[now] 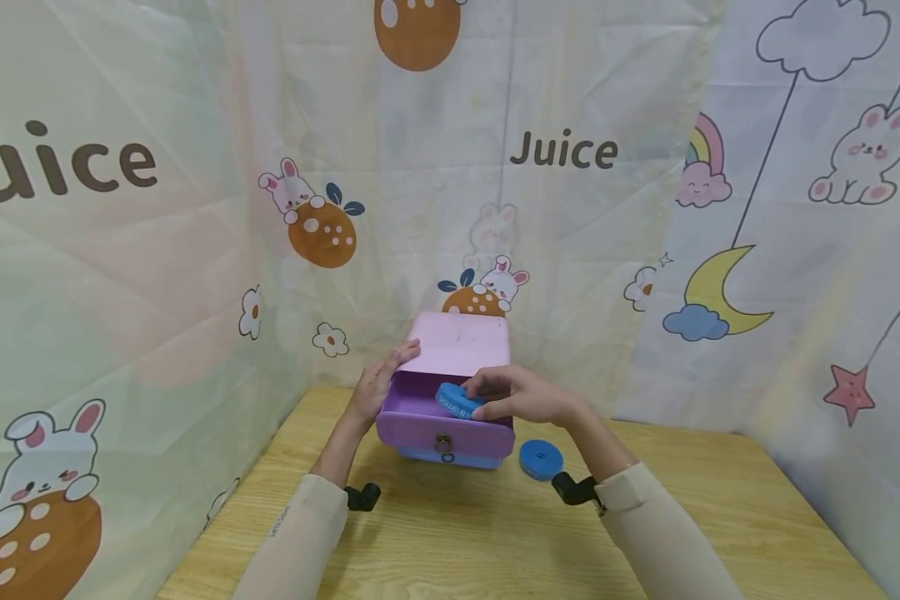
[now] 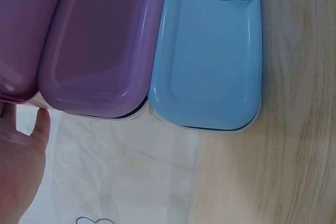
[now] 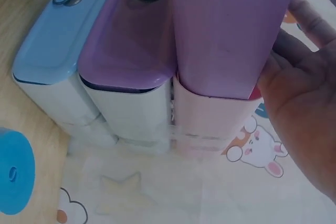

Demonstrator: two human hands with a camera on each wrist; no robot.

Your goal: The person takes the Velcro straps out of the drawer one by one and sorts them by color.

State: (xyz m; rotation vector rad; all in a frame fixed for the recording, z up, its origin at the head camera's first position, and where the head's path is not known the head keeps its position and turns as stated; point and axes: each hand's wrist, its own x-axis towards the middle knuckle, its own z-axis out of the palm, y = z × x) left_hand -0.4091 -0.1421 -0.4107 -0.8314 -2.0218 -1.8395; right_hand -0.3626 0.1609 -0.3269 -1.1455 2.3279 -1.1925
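Observation:
A small drawer cabinet [image 1: 461,342] with a pink top stands on the table, its top purple drawer [image 1: 412,429] pulled out. My right hand [image 1: 523,394] pinches a blue roll [image 1: 456,402] with white lettering on its side, tilted over the open drawer. Against the cabinet's left side rests my left hand [image 1: 377,385], its fingers fairly straight along the upper edge. In the left wrist view, only part of the left hand [image 2: 23,166] shows. The right wrist view shows the right hand [image 3: 304,82] beside the drawer, with the held roll out of sight.
Another blue roll [image 1: 542,460] lies flat on the wooden table [image 1: 450,533], right of the cabinet. Below the pulled-out drawer are a closed purple drawer [image 2: 100,45] and a closed light blue drawer [image 2: 210,61] with ring pulls. Printed curtains [image 1: 570,250] stand behind and at both sides.

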